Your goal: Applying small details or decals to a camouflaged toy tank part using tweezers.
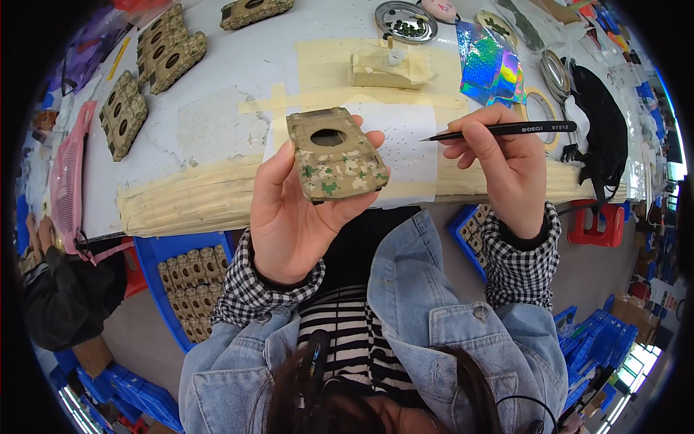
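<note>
My left hand [293, 210] holds a camouflage-painted model tank hull [340, 153] between thumb and fingers, tilted above the table edge. The hull has a dark round opening in its top and green, tan and white blocky patches. In my right hand [506, 155] are slim black tweezers [535, 129], pinched between thumb and fingers. Their fine tip points left toward the hull, a short gap away from it. Beneath both hands lies a white sheet of paper [416, 155] dotted with small dark specks.
More camouflage hulls [123, 116] lie at the left. A tape-wrapped block [383, 69] stands ahead, near a round metal dish [406, 22] of small green pieces. Shiny holographic film [491, 65] and a tape roll [538, 108] are at right. Blue trays [155, 267] of hulls sit below the table.
</note>
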Tool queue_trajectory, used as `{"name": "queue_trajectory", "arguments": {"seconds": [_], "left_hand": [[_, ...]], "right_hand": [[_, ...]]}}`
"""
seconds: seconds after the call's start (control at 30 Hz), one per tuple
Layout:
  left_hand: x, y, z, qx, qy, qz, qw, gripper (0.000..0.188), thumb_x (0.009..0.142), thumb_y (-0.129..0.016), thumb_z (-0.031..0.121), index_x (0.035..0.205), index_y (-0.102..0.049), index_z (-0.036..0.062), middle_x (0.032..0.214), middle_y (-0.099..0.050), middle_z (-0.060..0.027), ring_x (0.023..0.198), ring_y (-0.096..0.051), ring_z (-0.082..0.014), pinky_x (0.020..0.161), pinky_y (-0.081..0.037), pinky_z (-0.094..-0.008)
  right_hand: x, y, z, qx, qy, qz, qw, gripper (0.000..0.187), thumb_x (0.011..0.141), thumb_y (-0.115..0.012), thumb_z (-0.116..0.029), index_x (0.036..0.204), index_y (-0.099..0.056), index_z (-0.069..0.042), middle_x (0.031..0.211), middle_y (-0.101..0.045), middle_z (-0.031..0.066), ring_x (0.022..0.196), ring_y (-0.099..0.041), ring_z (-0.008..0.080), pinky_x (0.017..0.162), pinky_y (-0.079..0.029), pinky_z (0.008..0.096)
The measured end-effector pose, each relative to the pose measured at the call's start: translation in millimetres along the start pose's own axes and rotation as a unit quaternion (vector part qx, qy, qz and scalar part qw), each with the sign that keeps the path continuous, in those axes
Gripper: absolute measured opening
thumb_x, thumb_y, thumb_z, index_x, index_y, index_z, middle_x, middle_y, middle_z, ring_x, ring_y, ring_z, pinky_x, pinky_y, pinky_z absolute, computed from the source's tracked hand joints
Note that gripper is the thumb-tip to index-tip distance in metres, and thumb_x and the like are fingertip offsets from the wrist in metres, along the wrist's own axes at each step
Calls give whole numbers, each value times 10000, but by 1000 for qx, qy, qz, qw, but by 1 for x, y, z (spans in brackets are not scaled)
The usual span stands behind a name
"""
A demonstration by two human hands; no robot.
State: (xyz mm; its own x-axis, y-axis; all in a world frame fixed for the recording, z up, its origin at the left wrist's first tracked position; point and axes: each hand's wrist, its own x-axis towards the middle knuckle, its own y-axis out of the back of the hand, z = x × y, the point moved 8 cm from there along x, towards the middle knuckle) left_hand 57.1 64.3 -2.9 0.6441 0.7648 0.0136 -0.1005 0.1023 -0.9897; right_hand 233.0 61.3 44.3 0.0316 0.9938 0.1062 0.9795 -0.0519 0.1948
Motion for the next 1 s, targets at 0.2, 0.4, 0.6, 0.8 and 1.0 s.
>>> {"name": "queue_trajectory", "arguments": {"seconds": [0.2, 0.4, 0.6, 0.8, 1.0], "left_hand": [[0, -6, -2, 91, -3, 38, 995, 596, 935, -312, 340, 1368, -140, -32, 1393, -190, -272, 1189, -416, -370, 926, -479, -411], [-2, -7, -3, 76, 3, 32, 997, 621, 927, -310, 375, 1374, -138, -20, 1389, -192, -281, 1093, -508, -367, 863, -520, -391], [-2, -7, -6, 44, 15, 34, 998, 645, 923, -311, 398, 1380, -117, -14, 1390, -184, -284, 1041, -544, -373, 814, -545, -379], [-2, -7, -6, 37, 18, 28, 999, 660, 921, -318, 410, 1380, -113, -16, 1393, -178, -284, 1044, -543, -366, 815, -545, -377], [-1, -7, -5, 46, 18, 33, 998, 666, 920, -317, 417, 1381, -111, -17, 1395, -175, -283, 1042, -547, -358, 806, -549, -370]], "right_hand": [[12, -10, -24, -51, 60, -41, 996, 177, 896, -541, -148, 904, -581, 24, 748, -609, 47, 697, -605, 84, 578, -461, 181], [16, -23, -26, -20, 37, -64, 997, 192, 900, -530, -158, 913, -574, 29, 750, -613, 50, 700, -622, 96, 581, -478, 188], [21, -27, -23, 3, 1, -79, 997, 205, 910, -513, -168, 910, -555, 32, 758, -616, 63, 699, -626, 106, 587, -488, 196], [26, -27, -17, 8, -12, -82, 997, 212, 910, -515, -172, 906, -547, 37, 752, -613, 75, 699, -631, 115, 604, -501, 205], [27, -29, -18, 7, -14, -76, 997, 213, 909, -516, -173, 904, -546, 38, 751, -613, 82, 700, -633, 120, 612, -510, 211]]}}
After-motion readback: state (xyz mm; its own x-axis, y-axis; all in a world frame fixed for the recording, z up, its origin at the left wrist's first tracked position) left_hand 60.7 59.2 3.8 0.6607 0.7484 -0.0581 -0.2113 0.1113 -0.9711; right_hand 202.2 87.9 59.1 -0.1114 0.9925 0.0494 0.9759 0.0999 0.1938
